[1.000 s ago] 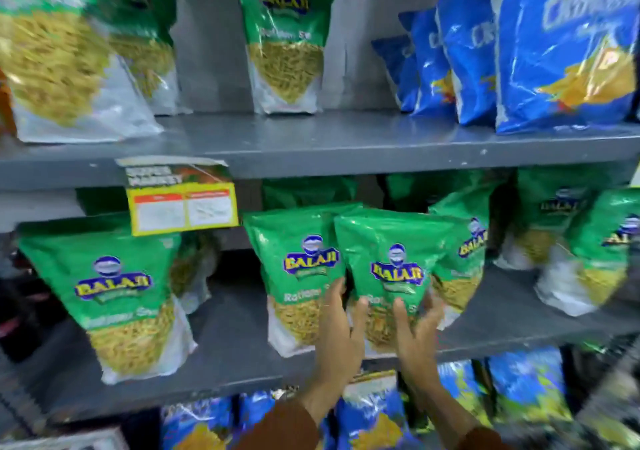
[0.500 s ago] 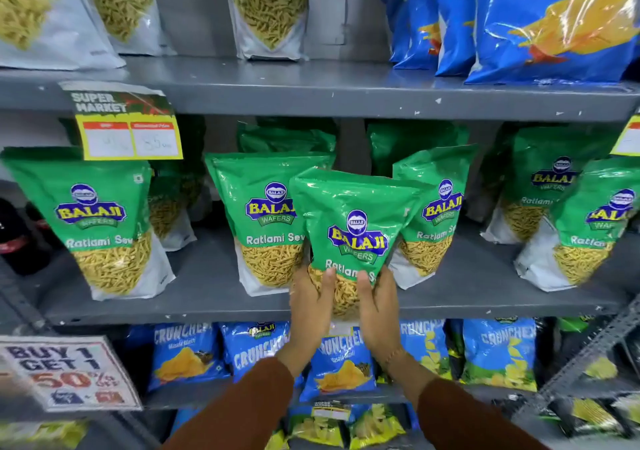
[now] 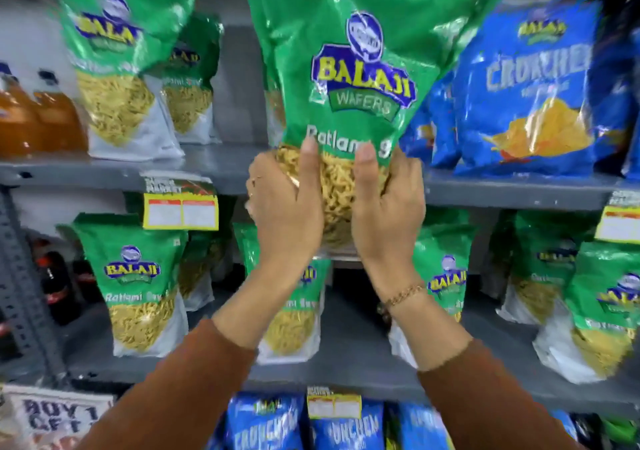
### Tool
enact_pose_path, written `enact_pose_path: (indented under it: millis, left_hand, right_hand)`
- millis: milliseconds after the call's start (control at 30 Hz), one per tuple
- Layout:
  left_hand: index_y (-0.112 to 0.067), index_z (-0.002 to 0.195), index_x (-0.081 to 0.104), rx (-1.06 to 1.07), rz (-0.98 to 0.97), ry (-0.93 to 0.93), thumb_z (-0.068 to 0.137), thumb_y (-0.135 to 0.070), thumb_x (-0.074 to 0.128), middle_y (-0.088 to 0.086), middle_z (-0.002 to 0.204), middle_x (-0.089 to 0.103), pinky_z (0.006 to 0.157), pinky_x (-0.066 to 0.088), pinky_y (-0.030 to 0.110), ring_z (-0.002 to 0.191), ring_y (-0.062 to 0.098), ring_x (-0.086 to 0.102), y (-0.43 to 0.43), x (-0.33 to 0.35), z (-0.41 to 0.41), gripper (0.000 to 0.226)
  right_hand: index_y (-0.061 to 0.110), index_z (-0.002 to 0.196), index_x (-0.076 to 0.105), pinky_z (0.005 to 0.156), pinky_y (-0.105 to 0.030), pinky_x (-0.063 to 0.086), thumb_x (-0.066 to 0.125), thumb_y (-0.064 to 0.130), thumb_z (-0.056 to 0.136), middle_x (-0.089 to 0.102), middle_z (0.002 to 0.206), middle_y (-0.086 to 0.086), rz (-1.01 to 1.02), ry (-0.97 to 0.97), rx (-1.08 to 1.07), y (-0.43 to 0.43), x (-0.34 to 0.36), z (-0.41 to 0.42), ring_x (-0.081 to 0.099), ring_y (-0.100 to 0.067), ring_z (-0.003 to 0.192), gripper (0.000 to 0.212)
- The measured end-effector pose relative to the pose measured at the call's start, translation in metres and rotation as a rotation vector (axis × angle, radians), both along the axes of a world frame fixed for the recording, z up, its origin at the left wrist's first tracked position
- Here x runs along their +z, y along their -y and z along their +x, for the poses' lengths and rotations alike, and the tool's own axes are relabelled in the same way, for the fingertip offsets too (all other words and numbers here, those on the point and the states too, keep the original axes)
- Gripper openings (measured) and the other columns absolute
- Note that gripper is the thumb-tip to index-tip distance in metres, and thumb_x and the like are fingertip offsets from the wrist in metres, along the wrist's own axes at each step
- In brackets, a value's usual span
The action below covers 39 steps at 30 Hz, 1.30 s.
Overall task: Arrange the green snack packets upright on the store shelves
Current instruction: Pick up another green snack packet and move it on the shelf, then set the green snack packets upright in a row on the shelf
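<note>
A green Balaji snack packet (image 3: pixel 360 68) is held upright in front of the upper shelf (image 3: pixel 214 169), its bottom gripped from both sides. My left hand (image 3: pixel 284 214) clasps its lower left and my right hand (image 3: pixel 384 214) its lower right. Two more green packets (image 3: pixel 117 68) stand upright on the upper shelf at the left. On the middle shelf (image 3: pixel 349 356) several green packets stand upright, one at the left (image 3: pixel 138 286), others partly hidden behind my arms, and more at the right (image 3: pixel 602 307).
Blue Crunchex bags (image 3: pixel 526 89) fill the upper shelf's right side and the bottom shelf (image 3: pixel 266 422). Orange drink bottles (image 3: pixel 38 120) and dark cola bottles (image 3: pixel 55 283) stand at the far left. Yellow price tags (image 3: pixel 180 207) hang on the shelf edges. A promo sign (image 3: pixel 59 415) sits low left.
Both hands have lifted the green packet from the middle shelf up to the level of the upper shelf. The view has moved closer and tilted upward.
</note>
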<state>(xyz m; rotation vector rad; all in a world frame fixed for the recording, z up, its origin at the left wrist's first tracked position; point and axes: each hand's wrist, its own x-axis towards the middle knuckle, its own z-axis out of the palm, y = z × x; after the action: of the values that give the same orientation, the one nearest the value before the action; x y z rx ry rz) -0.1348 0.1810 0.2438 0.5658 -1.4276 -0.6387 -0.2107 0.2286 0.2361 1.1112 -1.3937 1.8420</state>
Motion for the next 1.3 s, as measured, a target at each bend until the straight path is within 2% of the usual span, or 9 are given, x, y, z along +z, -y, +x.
enact_pose_path:
  millis: [167,300,467,767,933,1033,1100,1200,1300]
  left_hand:
    - [-0.014,0.111,0.044,0.002,-0.01,0.01,0.08,-0.071,0.028,0.013,0.127,0.052,0.104,0.034,0.05,0.123,0.031,0.044,0.04,0.064,-0.015,0.067]
    - [0.007,0.102,0.053,0.005,0.069,0.119,0.065,-0.087,0.017,0.033,0.108,0.059,0.091,0.044,0.057,0.101,0.046,0.056,0.084,0.083,-0.031,0.107]
    - [0.003,0.117,0.045,-0.019,0.086,0.317,0.091,-0.059,0.03,0.024,0.121,0.056,0.097,0.04,0.048,0.116,0.039,0.05,0.123,0.083,-0.037,0.069]
    - [0.0,0.13,0.035,-0.079,0.104,0.518,0.094,-0.047,0.036,0.023,0.132,0.05,0.1,0.04,0.048,0.122,0.039,0.047,0.14,0.086,-0.026,0.058]
    - [-0.007,0.126,0.047,0.172,-0.436,0.12,0.094,-0.021,0.039,0.012,0.131,0.055,0.106,0.036,0.042,0.129,0.029,0.042,0.119,0.038,0.035,0.036]
    - [-0.007,0.117,0.048,0.273,-0.655,-0.155,0.097,-0.016,0.035,0.003,0.13,0.053,0.105,0.037,0.049,0.126,0.03,0.045,0.146,-0.041,0.087,0.025]
    - [-0.009,0.116,0.046,0.321,-0.532,-0.171,0.098,-0.024,0.034,0.009,0.136,0.046,0.101,0.038,0.059,0.125,0.033,0.044,0.179,-0.104,0.12,0.026]
    - [0.005,0.124,0.04,0.294,-0.01,-0.18,0.093,-0.053,0.034,0.03,0.136,0.038,0.112,0.03,0.039,0.131,0.015,0.037,0.231,-0.18,0.166,0.066]
    - [0.004,0.133,0.032,0.193,0.457,-0.069,0.079,-0.072,0.038,0.027,0.139,0.039,0.112,0.027,0.046,0.13,0.033,0.038,0.274,-0.219,0.198,0.093]
  right_hand:
    - [0.018,0.115,0.061,0.09,-0.038,0.041,0.024,0.072,0.078,0.065,0.109,-0.012,0.059,0.009,-0.003,0.032,0.07,-0.01,0.053,-0.029,0.108,0.075]
    - [0.009,0.115,0.058,0.095,-0.041,0.036,0.034,0.062,0.09,0.06,0.115,-0.022,0.219,0.065,-0.003,0.066,0.09,-0.024,0.052,-0.038,0.112,0.064]
    - [0.004,0.116,0.054,0.096,-0.045,0.037,0.033,0.054,0.096,0.058,0.12,-0.027,0.397,0.075,0.119,0.102,0.091,-0.044,0.051,-0.041,0.116,0.058]
    - [0.003,0.127,0.043,0.103,-0.044,0.033,0.03,0.059,0.094,0.051,0.132,-0.023,0.367,0.156,0.145,0.12,0.082,-0.038,0.043,-0.038,0.126,0.066]
    - [-0.002,0.143,0.024,0.119,-0.043,0.005,0.023,0.053,0.096,0.025,0.154,-0.024,0.074,-0.162,-0.098,0.129,0.012,0.034,0.014,-0.038,0.145,0.072]
    - [0.003,0.137,0.032,0.117,-0.051,0.017,0.031,0.036,0.101,0.033,0.148,-0.018,-0.031,-0.376,0.118,0.147,-0.069,0.085,0.025,-0.039,0.142,0.049]
    - [0.015,0.137,0.035,0.111,-0.052,0.03,0.035,0.036,0.1,0.035,0.148,-0.006,0.059,-0.387,0.318,0.166,-0.129,0.112,0.034,-0.029,0.138,0.043]
    - [0.019,0.132,0.04,0.106,-0.044,0.035,0.037,0.042,0.098,0.036,0.146,0.012,0.244,-0.215,0.457,0.197,-0.196,0.147,0.038,-0.017,0.134,0.041]
    - [0.022,0.14,0.029,0.112,-0.042,0.027,0.04,0.057,0.093,0.03,0.15,0.011,0.449,0.016,0.508,0.235,-0.231,0.171,0.029,-0.012,0.139,0.06]
